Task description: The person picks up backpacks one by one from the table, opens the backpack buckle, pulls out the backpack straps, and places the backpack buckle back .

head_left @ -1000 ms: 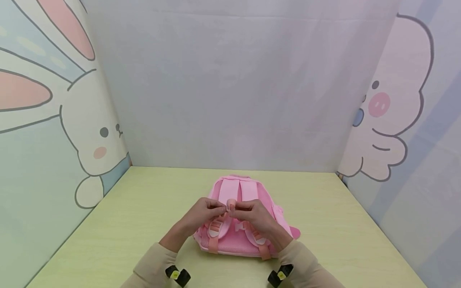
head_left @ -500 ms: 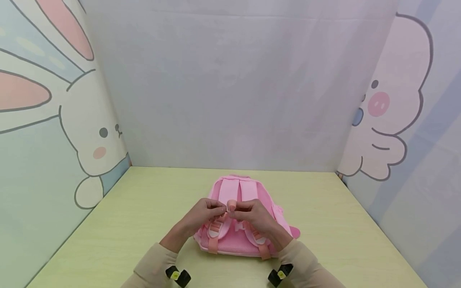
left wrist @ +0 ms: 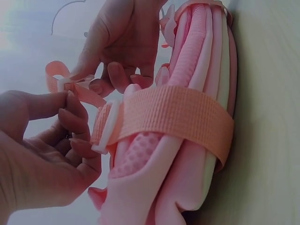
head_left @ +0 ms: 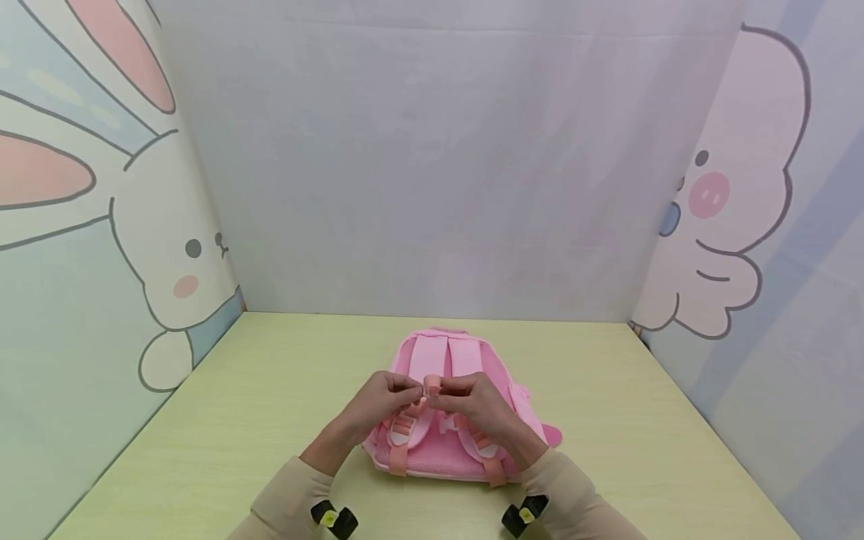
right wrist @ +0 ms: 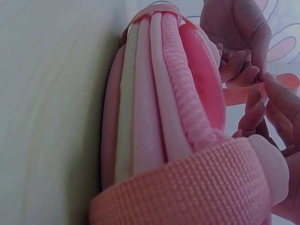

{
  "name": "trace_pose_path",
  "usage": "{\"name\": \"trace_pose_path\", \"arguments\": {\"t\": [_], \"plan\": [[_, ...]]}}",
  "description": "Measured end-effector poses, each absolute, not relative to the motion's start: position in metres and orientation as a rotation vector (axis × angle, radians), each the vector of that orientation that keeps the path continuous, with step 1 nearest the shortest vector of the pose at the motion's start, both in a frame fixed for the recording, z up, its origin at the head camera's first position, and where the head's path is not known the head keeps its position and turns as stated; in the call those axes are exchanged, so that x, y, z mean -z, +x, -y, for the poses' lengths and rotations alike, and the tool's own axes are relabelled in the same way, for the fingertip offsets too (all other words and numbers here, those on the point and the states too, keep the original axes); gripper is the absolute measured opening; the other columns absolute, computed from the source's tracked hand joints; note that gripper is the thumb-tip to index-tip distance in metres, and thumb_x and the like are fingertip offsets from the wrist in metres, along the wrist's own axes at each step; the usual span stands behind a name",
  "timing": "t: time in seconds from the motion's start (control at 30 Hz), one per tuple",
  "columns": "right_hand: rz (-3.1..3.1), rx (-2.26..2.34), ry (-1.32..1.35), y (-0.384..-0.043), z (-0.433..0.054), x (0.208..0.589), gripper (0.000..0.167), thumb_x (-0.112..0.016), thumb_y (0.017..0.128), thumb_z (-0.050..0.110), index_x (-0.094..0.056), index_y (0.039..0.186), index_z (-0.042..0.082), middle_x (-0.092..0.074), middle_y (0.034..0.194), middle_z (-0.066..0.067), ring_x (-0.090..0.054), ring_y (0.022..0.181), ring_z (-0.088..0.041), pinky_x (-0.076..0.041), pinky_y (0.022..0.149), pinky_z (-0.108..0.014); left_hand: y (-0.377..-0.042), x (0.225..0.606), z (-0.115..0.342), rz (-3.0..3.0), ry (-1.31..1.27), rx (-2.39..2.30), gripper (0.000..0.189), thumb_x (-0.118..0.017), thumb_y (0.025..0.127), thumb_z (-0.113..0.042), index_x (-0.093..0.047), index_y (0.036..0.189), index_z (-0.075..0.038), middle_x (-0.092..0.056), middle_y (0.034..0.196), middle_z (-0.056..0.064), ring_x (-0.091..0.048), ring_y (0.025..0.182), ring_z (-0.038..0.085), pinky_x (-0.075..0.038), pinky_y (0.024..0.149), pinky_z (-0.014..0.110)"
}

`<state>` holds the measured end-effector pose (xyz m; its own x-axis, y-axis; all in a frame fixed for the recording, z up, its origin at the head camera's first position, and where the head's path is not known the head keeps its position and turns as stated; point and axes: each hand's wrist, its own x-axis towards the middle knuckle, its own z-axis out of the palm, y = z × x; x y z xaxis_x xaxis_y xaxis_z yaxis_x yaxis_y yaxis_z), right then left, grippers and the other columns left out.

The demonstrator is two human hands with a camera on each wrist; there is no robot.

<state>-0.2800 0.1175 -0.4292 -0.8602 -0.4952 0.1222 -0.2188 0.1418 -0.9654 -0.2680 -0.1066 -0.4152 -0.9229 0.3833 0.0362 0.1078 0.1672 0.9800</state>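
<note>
A pink backpack (head_left: 452,450) lies on the table with its shoulder straps facing up. Above it, both hands meet at an orange webbing strap (head_left: 433,383) that bends into a small loop. My left hand (head_left: 378,401) pinches the strap at a small white buckle (left wrist: 62,85), partly covered by fingertips. From the other side, my right hand (head_left: 479,405) pinches the looped webbing between thumb and fingers. Close beside the left hand in its wrist view is a white strap adjuster (left wrist: 110,124) on a wide orange band (left wrist: 173,115) round the bag's side.
The bag stands on a pale yellow-green table (head_left: 304,352). A grey curtain-like wall (head_left: 439,172) rises behind it, with cartoon-printed panels on the left (head_left: 74,315) and right (head_left: 803,330). A white clip (head_left: 448,424) lies on the bag below the hands.
The strap loop shifts very slightly between the fingertips. Both hands stay nearly in place and keep pinching it; the backpack does not visibly move.
</note>
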Motion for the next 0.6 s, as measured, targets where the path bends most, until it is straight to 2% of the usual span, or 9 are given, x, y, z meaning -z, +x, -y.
{"name": "trace_pose_path", "arguments": {"t": [0.6], "plan": [[-2.238, 1.768, -0.69, -0.2781, -0.117, 0.4295, 0.032, -0.076, 0.09, 0.029, -0.075, 0.119, 0.015, -0.074, 0.108, -0.004, -0.061, 0.091, -0.015, -0.05, 0.079, -0.029, -0.2692, 0.4187, 0.1057, -2.203, 0.474, -1.887, 0.022, -0.065, 0.098, -0.013, -0.07, 0.105, 0.007, -0.067, 0.09, 0.006, -0.055, 0.081, 0.016, -0.048, 0.069, 0.025]]}}
